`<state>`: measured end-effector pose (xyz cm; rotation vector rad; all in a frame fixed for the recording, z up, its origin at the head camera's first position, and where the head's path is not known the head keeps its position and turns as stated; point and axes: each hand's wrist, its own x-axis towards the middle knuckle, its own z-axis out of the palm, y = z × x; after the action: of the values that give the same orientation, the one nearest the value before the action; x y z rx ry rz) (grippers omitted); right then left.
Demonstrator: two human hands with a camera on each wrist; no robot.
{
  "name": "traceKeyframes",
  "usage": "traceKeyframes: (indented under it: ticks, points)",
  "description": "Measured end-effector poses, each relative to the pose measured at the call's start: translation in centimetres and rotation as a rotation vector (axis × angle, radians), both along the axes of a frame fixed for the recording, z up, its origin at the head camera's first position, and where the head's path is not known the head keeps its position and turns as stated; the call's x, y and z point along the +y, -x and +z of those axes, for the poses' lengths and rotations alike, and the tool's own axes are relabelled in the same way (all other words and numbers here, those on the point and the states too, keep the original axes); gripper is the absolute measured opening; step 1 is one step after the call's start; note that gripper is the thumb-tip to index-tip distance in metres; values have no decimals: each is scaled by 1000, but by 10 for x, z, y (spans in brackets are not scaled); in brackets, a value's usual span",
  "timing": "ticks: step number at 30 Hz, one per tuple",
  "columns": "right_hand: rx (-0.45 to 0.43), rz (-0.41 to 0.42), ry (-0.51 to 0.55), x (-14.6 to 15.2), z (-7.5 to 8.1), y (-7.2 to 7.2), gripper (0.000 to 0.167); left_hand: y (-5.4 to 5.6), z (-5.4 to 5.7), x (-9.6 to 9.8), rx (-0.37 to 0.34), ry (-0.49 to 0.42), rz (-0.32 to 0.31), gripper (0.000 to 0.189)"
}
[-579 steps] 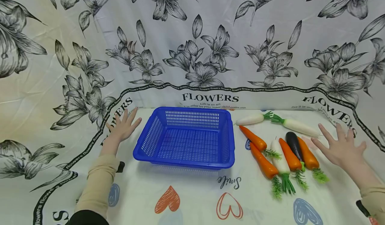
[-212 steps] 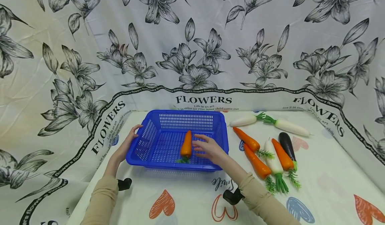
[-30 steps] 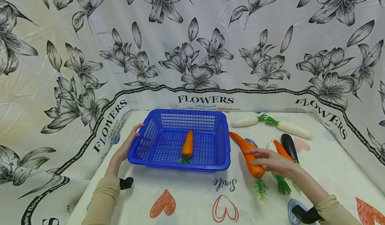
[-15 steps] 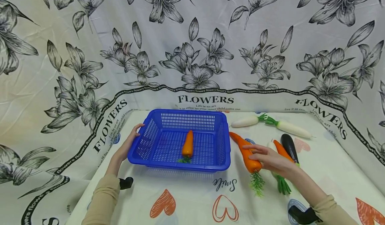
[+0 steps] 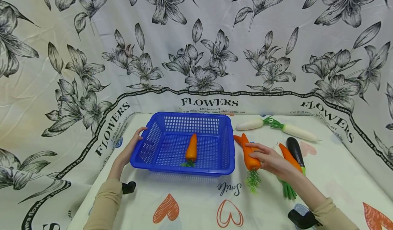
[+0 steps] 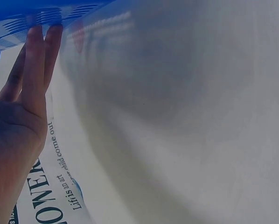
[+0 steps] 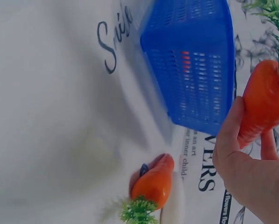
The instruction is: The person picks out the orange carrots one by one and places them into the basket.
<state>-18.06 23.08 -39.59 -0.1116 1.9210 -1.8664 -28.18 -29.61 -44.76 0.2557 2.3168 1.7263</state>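
My right hand [image 5: 271, 160] grips an orange carrot [image 5: 249, 156] by its thick end, its green leaves hanging toward me. The right wrist view shows this carrot [image 7: 265, 100] lifted off the table, between thumb and fingers. A blue plastic basket [image 5: 184, 170] stands just left of it, with one carrot [image 5: 191, 148] lying inside. My left hand [image 5: 130, 148] touches the basket's left side; in the left wrist view its fingers [image 6: 35, 65] are straight against the outer wall under the rim. Partly behind the held carrot, another carrot [image 5: 237, 139] lies on the table.
Right of my hand lie a carrot [image 5: 290, 157], a dark eggplant [image 5: 295, 151] and a partly hidden white radish [image 5: 288, 190]. Two white radishes, one [image 5: 250, 124] left and one [image 5: 299, 132] right, lie near the back. A flowered curtain [image 5: 199, 59] hangs behind the table.
My right hand has taken up a carrot from the right-hand group and moved it left toward the basket, turning it more upright in view. The left hand and basket have stayed put this last second.
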Motion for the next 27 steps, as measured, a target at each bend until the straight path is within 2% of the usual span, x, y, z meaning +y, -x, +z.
traceKeyframes:
  ticks: [6, 10, 20, 27]
  points:
    - [-14, -65, 9, -14, 6, 3, 56, 0, 1, 0, -5, -1, 1, 48]
    - [-20, -76, 15, -23, 10, 6, 57, 0, 1, 0, -10, -2, 2, 48]
    - [2, -32, 81, -44, 17, 15, 55, 0, 0, -1, -8, 2, -6, 48]
    - [4, -51, 83, -55, 20, 21, 54, 0, 0, -2, -10, -9, -10, 48]
